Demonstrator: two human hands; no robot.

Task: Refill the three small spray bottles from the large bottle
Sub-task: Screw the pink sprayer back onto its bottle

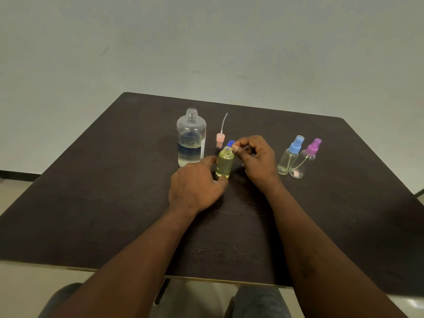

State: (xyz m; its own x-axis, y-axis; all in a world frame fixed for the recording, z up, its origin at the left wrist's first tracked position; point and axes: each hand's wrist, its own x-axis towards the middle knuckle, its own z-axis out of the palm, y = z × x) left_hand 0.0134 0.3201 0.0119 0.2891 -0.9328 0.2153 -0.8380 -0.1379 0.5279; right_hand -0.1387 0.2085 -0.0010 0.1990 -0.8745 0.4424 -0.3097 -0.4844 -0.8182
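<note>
A small open bottle (224,163) of yellowish liquid stands mid-table. My left hand (197,182) grips its lower part. My right hand (255,157) is curled beside its neck, thumb and forefinger tips at the rim. A blue cap (230,143) shows just past those fingertips; whether they pinch it is unclear. The large clear bottle (191,138) stands uncapped to the left, partly full. A pink spray head (220,140) stands upside down with its tube pointing up. To the right stand a blue-topped spray bottle (290,156) and a purple-topped spray bottle (306,160), both nearly empty.
Everything sits on a dark wooden table (114,203) in front of a pale wall. My forearms cross the table's near half. The table's right edge lies close beyond the purple-topped bottle.
</note>
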